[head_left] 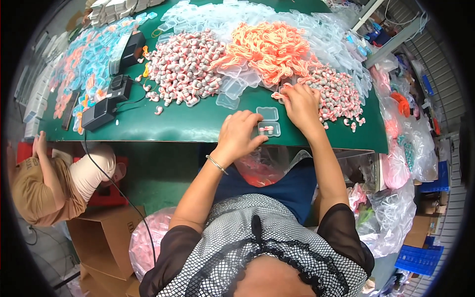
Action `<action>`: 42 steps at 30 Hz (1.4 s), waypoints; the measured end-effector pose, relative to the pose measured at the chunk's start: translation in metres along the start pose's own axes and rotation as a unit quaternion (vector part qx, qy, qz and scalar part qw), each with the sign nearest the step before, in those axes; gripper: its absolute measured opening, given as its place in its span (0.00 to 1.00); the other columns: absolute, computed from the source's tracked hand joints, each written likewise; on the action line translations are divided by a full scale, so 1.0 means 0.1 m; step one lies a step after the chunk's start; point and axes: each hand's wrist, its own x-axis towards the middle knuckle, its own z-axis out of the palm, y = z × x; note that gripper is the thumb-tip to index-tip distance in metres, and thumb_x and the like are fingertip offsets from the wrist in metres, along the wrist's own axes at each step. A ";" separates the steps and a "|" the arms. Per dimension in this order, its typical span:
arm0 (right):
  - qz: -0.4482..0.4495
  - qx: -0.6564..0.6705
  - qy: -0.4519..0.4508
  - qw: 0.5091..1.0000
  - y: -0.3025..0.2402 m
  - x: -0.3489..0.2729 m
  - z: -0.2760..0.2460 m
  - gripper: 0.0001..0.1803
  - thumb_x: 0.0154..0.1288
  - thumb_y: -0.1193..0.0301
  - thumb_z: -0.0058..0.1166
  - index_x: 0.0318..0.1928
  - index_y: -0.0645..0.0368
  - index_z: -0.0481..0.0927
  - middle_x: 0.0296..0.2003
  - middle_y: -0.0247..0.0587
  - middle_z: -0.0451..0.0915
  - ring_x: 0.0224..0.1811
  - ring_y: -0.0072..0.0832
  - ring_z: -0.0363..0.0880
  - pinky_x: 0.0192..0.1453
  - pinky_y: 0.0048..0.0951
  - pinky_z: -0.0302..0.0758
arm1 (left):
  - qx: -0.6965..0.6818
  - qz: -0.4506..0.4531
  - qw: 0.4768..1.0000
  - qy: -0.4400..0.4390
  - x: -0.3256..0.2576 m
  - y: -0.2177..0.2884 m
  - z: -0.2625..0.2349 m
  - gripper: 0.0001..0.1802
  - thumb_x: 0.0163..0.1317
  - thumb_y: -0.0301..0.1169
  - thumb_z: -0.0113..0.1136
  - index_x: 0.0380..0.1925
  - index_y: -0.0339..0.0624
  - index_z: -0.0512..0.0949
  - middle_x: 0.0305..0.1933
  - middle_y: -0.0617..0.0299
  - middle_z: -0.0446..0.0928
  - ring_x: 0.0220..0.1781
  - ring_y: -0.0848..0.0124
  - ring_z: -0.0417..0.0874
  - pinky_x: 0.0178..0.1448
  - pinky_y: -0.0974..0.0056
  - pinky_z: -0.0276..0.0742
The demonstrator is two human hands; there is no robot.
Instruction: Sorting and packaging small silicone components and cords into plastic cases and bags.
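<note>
On the green table, a small clear plastic case (269,129) lies with its lid folded back, several pink-and-grey pieces that look like earplugs inside. My left hand (237,131) grips its left side, fingers near the hinge and thumb at the near edge. My right hand (302,103) is to the right and farther off, its fingers closed on an orange cord (280,95) beside the heaps. Beyond it rises a big pile of bundled orange cords (269,47). A heap of earplugs (339,96) lies right of that hand, and a larger earplug heap (185,64) lies at the left.
Clear empty cases (208,17) spread over the table's far side. Filled cases (96,57) and black boxy devices (99,114) with a cable stand at the left. Another person (49,183) sits there. Plastic bags (396,218) hang at the right; a cardboard box (106,237) stands below left.
</note>
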 end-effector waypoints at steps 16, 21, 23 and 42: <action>-0.049 0.173 -0.034 0.983 -0.40 -0.33 -0.34 0.05 0.62 0.72 0.63 0.39 0.53 0.83 0.37 0.31 0.83 0.44 0.31 0.79 0.62 0.41 0.61 | -0.014 -0.017 1.000 0.005 0.02 -0.02 0.00 0.26 0.46 0.38 0.77 0.44 0.44 0.79 0.38 0.61 0.77 0.46 0.59 0.79 0.51 0.55 0.71; -0.090 0.118 -0.038 0.988 -0.40 -0.41 -0.24 0.08 0.60 0.74 0.63 0.41 0.51 0.84 0.38 0.31 0.82 0.45 0.30 0.78 0.63 0.44 0.60 | -0.016 -0.021 1.000 0.006 0.02 -0.01 0.00 0.26 0.45 0.38 0.77 0.44 0.44 0.79 0.37 0.61 0.77 0.46 0.60 0.79 0.51 0.55 0.71; -0.097 0.115 -0.043 0.988 -0.39 -0.41 -0.25 0.09 0.60 0.73 0.63 0.42 0.51 0.84 0.39 0.32 0.81 0.46 0.31 0.78 0.63 0.45 0.60 | -0.015 -0.018 1.000 0.008 0.02 -0.01 0.01 0.26 0.45 0.38 0.77 0.44 0.44 0.79 0.37 0.61 0.77 0.46 0.60 0.79 0.51 0.55 0.71; -0.053 0.292 -0.097 0.950 -0.20 -0.38 -0.21 0.15 0.57 0.69 0.66 0.45 0.56 0.82 0.48 0.36 0.81 0.52 0.36 0.77 0.62 0.47 0.62 | 0.032 0.029 0.999 0.025 -0.01 0.00 0.00 0.29 0.53 0.42 0.73 0.55 0.46 0.77 0.41 0.60 0.77 0.48 0.58 0.78 0.49 0.56 0.71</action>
